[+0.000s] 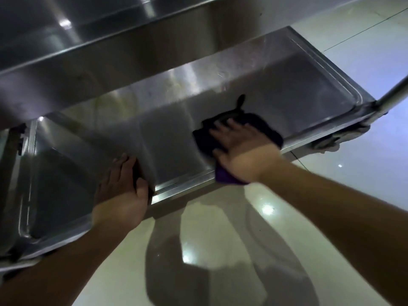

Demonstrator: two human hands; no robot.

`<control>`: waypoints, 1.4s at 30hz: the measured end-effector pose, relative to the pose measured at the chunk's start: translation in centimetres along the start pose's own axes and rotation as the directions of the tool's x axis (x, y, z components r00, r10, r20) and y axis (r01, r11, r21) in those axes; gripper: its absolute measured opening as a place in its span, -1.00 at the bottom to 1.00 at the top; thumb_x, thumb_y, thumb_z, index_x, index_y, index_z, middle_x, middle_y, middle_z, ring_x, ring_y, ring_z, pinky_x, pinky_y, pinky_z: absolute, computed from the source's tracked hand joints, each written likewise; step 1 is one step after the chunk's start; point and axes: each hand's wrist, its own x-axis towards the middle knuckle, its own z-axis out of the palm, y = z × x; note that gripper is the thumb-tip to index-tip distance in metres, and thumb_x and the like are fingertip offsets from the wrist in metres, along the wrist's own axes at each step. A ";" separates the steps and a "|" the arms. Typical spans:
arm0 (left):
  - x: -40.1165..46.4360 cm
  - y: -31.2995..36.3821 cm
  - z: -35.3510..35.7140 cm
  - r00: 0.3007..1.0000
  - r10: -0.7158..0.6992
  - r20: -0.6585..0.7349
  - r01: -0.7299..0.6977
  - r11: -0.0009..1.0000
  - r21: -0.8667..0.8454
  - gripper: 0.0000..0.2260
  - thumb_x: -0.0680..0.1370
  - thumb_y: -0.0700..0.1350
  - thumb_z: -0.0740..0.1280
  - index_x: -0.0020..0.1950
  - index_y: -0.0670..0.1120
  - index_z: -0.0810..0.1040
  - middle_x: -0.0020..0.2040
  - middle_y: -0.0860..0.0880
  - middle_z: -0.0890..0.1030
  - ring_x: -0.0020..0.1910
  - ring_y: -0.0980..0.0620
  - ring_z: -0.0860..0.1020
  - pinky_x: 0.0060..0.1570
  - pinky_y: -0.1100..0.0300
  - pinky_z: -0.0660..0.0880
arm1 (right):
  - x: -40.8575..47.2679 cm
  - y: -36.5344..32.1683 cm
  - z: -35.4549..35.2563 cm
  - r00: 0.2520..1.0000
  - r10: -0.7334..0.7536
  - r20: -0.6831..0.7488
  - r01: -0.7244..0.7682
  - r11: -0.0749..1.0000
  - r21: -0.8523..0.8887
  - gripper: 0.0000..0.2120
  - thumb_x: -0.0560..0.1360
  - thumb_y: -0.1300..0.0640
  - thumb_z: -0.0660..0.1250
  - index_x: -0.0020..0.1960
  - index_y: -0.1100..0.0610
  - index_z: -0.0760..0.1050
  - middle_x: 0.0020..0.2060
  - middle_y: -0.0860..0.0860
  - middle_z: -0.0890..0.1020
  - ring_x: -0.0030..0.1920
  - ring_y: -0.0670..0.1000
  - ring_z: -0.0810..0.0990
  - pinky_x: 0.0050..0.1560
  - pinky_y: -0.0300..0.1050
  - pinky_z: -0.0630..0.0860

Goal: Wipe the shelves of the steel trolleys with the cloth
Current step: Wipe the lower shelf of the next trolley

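Observation:
A steel trolley's lower shelf stretches across the view, with a raised rim along its near edge. A dark purple cloth lies on it near the front rim. My right hand presses flat on the cloth with straight, spread fingers. One corner of the cloth hangs over the rim below my palm. My left hand rests on the shelf's front edge to the left, thumb hooked over the rim and fingers lying on the steel.
An upper steel shelf overhangs the far part of the lower one. A tubular upright and a caster wheel stand at the right end. Another steel surface adjoins at the left. Glossy pale floor tiles lie below.

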 end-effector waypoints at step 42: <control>-0.3 0.1 0.6 0.987 -0.113 -0.116 0.094 0.983 -0.160 -0.54 0.59 0.02 0.11 0.44 -0.15 0.36 0.33 -0.19 0.50 0.22 -0.18 0.44 0.19 -0.10 0.43 | 1.8 0.0 -0.5 0.995 0.058 0.078 -0.051 0.994 -0.092 -0.35 0.62 -0.36 -0.10 0.65 -0.27 -0.22 0.64 -0.26 -0.23 0.65 -0.06 -0.24 0.61 0.24 -0.14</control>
